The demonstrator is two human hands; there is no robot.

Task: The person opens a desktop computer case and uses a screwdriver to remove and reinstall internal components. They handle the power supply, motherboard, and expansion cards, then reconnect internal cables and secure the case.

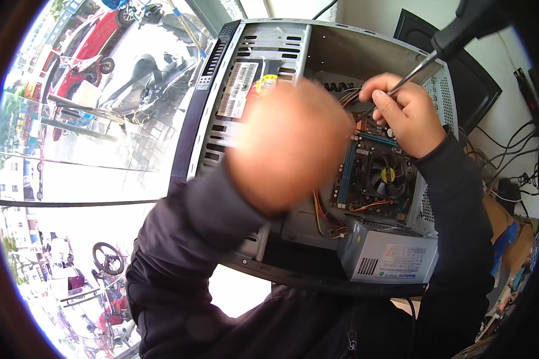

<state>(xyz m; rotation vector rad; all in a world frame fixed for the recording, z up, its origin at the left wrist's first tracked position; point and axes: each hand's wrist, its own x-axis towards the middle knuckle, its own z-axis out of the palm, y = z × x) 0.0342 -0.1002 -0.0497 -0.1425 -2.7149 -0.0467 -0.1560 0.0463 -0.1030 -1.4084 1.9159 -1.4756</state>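
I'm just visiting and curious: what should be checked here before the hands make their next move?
1. Computer case open: ok, its insides show.
2. Right hand on the screwdriver: ok, the fingers pinch its shaft.
3. Left hand grip: cannot tell, it is blurred.
4. Full view inside: not ok, the left hand blocks part.
5. Cooling fan on the board: ok.
6. Power supply fastened: cannot tell.
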